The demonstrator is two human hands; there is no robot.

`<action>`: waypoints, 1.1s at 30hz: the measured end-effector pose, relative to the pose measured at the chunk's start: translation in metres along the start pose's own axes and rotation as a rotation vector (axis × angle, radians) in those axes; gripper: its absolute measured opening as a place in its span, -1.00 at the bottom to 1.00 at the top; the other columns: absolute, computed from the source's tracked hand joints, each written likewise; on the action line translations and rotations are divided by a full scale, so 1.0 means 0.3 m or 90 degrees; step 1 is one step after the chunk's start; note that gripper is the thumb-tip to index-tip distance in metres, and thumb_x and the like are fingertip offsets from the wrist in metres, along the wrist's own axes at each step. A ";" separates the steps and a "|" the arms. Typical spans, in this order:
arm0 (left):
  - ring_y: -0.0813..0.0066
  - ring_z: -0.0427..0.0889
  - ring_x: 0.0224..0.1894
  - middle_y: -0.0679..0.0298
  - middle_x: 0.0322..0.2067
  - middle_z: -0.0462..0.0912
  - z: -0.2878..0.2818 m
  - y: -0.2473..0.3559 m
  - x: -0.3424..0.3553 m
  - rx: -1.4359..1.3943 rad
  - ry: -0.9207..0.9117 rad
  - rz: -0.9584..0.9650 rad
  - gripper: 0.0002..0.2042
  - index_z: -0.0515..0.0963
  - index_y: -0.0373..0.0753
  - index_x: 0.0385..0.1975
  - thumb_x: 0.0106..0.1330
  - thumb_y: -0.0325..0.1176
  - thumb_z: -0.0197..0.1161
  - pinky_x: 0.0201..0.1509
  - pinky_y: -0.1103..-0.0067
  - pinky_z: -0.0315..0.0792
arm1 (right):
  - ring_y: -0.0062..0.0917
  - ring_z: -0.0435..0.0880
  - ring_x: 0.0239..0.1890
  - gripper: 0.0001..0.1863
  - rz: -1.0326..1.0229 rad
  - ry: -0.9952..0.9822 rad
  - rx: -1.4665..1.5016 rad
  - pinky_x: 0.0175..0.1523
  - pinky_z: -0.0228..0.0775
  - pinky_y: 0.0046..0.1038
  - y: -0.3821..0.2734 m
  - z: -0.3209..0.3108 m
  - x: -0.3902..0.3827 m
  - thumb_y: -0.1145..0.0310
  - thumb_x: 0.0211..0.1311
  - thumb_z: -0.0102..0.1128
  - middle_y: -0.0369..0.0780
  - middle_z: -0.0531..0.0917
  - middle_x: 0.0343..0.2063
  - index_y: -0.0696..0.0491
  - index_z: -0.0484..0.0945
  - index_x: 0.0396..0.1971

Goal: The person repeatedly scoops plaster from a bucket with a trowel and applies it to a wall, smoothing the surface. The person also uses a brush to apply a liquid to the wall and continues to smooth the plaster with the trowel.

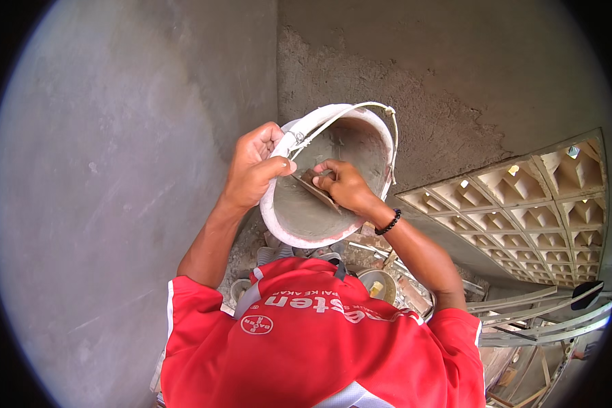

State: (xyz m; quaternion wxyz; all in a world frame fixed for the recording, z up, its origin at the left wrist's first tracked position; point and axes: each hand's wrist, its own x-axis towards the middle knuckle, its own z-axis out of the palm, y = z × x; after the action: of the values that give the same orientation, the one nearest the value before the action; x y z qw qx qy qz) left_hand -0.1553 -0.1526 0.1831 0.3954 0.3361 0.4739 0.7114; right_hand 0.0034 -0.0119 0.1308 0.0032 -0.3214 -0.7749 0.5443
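Observation:
A white plastic bucket [277, 216] with a wire handle is held up in front of me, tilted so that its inside shows grey wet cement. My left hand [255, 166] is closed on the bucket's rim at the upper left. Inside the bucket my right hand [340, 183] grips a flat trowel [318, 194] smeared with grey, its edge lying in or against the cement. The right fingers are curled round the top of the trowel.
A smooth grey wall [102, 190] rises at my left. Ahead is a rougher plastered wall [415, 102]. A panel of patterned vent blocks [510, 217] is at the right. Below are rubble, a round container [377, 285] and long pale boards [523, 313].

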 end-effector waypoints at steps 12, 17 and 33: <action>0.72 0.35 -0.41 0.42 -0.49 0.43 0.029 0.019 -0.005 -0.021 -0.008 0.002 -0.80 0.41 -0.26 -0.45 -0.12 -0.58 0.19 -0.30 0.71 0.22 | -0.65 0.43 -0.69 -0.73 0.049 0.023 0.164 -0.63 0.26 -0.58 0.000 0.127 0.040 0.43 0.20 0.13 -0.24 0.55 -0.60 0.25 0.45 -0.14; 0.72 0.33 -0.43 0.44 -0.51 0.40 0.023 -0.013 0.011 0.005 0.015 0.032 -0.82 0.39 -0.26 -0.47 -0.11 -0.58 0.18 -0.31 0.70 0.19 | -0.66 0.41 -0.70 -0.72 0.045 0.023 0.298 -0.67 0.23 -0.59 0.003 0.180 0.055 0.44 0.22 0.11 -0.21 0.57 -0.57 0.29 0.42 -0.14; 0.72 0.36 -0.53 0.42 -0.58 0.40 -0.064 0.019 0.081 -0.101 0.079 0.036 -0.83 0.35 -0.24 -0.53 -0.10 -0.60 0.17 -0.45 0.70 0.28 | -0.33 0.59 -0.05 -0.57 -0.196 -0.072 0.929 0.04 0.49 -0.27 -0.042 -0.068 -0.184 0.36 0.23 0.06 -0.08 0.54 -0.04 0.21 0.34 0.07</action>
State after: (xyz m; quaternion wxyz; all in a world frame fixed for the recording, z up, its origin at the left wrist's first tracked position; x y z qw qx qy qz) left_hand -0.1843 -0.1403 0.1848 0.3703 0.2725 0.4300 0.7770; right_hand 0.0481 -0.0248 0.1689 0.2517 -0.0972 -0.2523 0.9293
